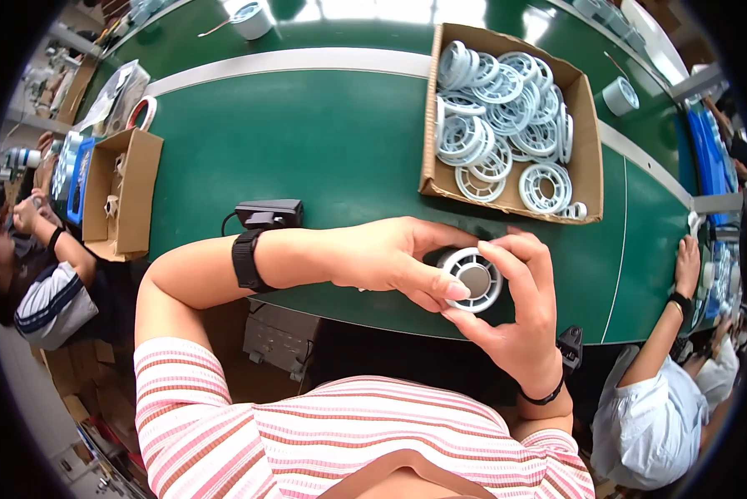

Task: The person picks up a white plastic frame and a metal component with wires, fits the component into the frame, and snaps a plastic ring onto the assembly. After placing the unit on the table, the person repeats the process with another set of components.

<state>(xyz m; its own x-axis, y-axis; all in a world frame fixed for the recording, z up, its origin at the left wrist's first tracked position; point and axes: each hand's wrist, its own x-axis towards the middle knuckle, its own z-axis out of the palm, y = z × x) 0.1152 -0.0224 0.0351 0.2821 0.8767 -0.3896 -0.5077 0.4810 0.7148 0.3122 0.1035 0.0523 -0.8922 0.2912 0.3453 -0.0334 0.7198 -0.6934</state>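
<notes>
Landmark: the ring box [587,158], open cardboard, heaped with pale slotted rings [545,186], some leaning, some flat, on the green table [307,141].

Near side of the ring box, a short gap off: round white slotted part [476,279], grey disc at centre, face up, gripped by both hands. Left hand [382,256]: thumb pressed across its face, other fingers partly hidden. Right hand [523,287]: closed about its right side, index at top rim, thumb at lower rim. Fingers cover portions of the rim.

Left of the ring box, nearer the body: black device [278,214] just by the left wrist; cannot tell if attached. Left forearm crosses the table edge here.

Far left of the ring box: smaller carton [140,200], blue bin [81,179] beside it, a co-worker [57,308] beyond.

Behind: pale strip [307,60], partly covered by the ring box. Beyond its left corner, a pale cup [251,23] with wire; right of it, a similar cup [620,97].

Right, nearer side: another person's hand [687,264] at the table edge.
</notes>
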